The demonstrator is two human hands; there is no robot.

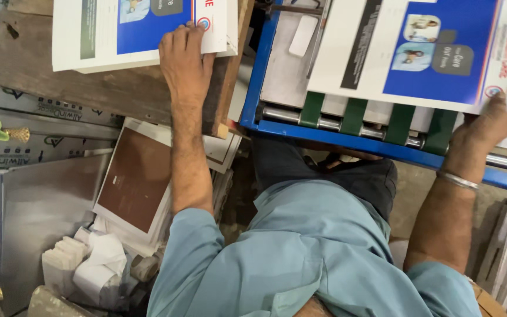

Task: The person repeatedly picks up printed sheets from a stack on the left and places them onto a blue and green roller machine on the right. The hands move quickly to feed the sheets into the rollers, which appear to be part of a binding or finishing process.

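The blue machine with green feed belts and steel rollers occupies the upper right. A large printed sheet, white with a blue panel, lies on its bed above the belts. The stack of printed sheets rests on a wooden board at upper left. A brown-faced card stack lies below the board. The right hand grips the large sheet's lower right corner. The left hand presses flat, fingers extended, on the stack's near edge.
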